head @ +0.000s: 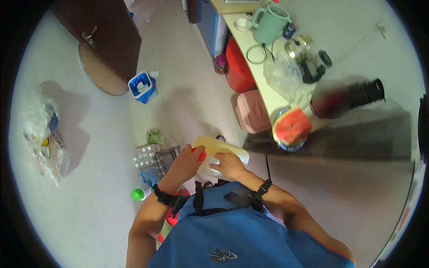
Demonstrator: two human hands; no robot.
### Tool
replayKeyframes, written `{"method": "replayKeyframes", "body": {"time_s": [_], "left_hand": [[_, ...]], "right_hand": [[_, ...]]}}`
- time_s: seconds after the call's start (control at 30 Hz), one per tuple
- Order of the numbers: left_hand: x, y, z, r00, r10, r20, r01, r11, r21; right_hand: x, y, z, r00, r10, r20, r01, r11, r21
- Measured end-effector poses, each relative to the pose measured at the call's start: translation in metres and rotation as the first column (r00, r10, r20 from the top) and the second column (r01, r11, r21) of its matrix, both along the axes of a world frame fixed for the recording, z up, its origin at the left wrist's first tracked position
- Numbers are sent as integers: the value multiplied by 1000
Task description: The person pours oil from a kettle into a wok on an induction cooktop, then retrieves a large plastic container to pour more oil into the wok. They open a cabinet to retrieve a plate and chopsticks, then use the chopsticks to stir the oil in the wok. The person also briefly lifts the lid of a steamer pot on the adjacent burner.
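A pale yellow, translucent plastic container (214, 144), probably a jug, is held in front of my body above the floor. My left hand (188, 160) is closed around its red cap (199, 154) at the container's left end; whether the cap is fixed on the container cannot be told. My right hand (231, 164) lies on the container's near side, its thumb and fingers bent against the plastic.
To the right, a counter (239, 37) carries a green kettle (271, 23), a plastic bag (283, 75) and cut watermelon (293, 126). A pink lidded box (254, 112) and red bucket (238, 67) stand beneath it. A blue-lined bin (141, 86) and a green-capped bottle (138, 194) are at left.
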State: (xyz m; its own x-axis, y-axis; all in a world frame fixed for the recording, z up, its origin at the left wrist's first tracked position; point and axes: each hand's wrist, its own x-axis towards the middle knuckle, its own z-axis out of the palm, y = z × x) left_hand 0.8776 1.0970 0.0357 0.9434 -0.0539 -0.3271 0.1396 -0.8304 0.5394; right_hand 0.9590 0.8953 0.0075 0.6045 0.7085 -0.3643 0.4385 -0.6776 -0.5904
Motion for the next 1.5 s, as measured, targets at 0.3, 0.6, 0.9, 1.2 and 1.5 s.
{"method": "replayKeyframes", "body": {"time_s": [0.3,0.6,0.9,1.2,1.5], "left_hand": [[156,92,13,863,500,-72,-505,859,-83],[327,243,-48,950,307,-52,-311,930,-195],[522,448,-42,887,276,-370,-437,759,-482],[733,607,-5,813,102,-573,-363,-681,-636],[956,712,-87,659,319,-681,-727,41,-685]], "right_hand": [[187,120,-1,987,149,-66,-153,986,-64],[365,256,-35,978,199,-68,-208,962,-174],[543,340,-73,997,-70,-29,64,982,-179],[717,436,-97,929,-370,14,367,917,-158],[874,515,-138,844,-494,-208,424,852,-306]]}}
